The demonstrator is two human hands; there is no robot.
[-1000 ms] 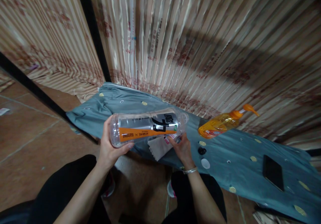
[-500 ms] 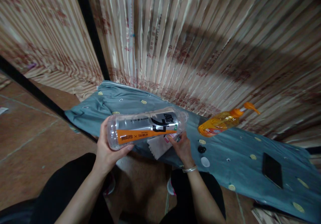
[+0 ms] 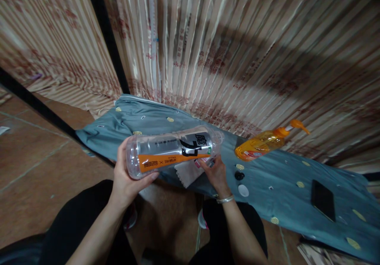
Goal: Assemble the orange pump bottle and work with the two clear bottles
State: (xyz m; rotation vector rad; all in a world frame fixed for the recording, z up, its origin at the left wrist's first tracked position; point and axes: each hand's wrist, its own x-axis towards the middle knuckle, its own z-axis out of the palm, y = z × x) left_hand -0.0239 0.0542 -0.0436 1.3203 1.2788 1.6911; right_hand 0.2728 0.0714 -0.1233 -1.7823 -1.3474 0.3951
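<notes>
One clear plastic bottle, its label silver and orange, is held sideways above a teal-draped bench, neck toward an orange pump bottle. The left hand has its grip spread around the base; the right hand is at the neck end, fingers bent, how firmly its grip closes impossible to tell. A black phone lies farther right.

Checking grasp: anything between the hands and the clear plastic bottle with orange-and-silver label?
Nothing visible at the left hand, gripping the bottle. Pale scallop-edged sheet shows beside the right hand; whether it comes between is hidden.
</notes>
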